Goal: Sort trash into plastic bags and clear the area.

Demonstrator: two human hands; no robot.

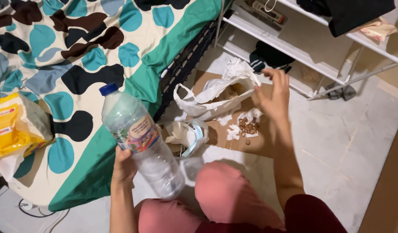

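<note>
L hand fingers clamped on clear plastic bottle; R hand fingers apart, just beside white plastic bag on floor.

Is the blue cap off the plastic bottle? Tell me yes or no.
No: the blue cap sits on the neck of the clear plastic bottle, which the left hand holds.

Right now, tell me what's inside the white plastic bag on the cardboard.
The white plastic bag gapes open, showing something brownish-yellow near its mouth. Its crumpled sides hide whatever lies deeper.
</note>
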